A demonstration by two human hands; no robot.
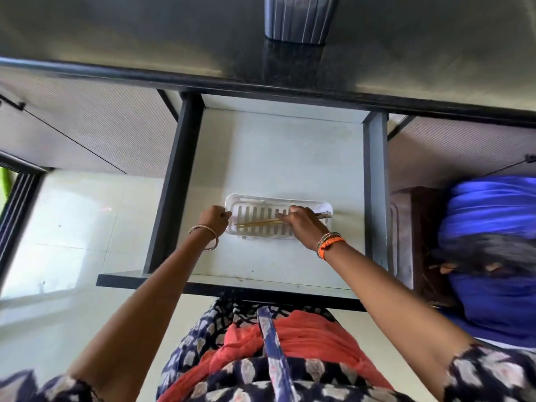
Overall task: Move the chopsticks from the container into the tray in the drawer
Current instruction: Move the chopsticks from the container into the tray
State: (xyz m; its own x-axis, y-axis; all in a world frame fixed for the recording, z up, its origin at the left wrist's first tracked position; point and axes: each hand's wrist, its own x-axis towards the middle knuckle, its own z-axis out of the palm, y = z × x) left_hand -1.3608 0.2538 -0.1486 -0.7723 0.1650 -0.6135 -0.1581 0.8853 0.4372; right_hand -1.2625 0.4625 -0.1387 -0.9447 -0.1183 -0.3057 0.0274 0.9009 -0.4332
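The right hand (301, 226) has its fingers curled down onto a pair of slim tan wooden chopsticks (261, 223), pinching them near their dark far ends. The chopsticks lie lengthwise on the slotted floor of a white plastic oblong tray (324, 206). The left hand (213, 223) is closed around the tray's left rim. The tray sits on the pale floor of an open drawer with dark sides (177, 181). Beyond, on the dark counter (116, 33), stands a dark ribbed container (298, 17)
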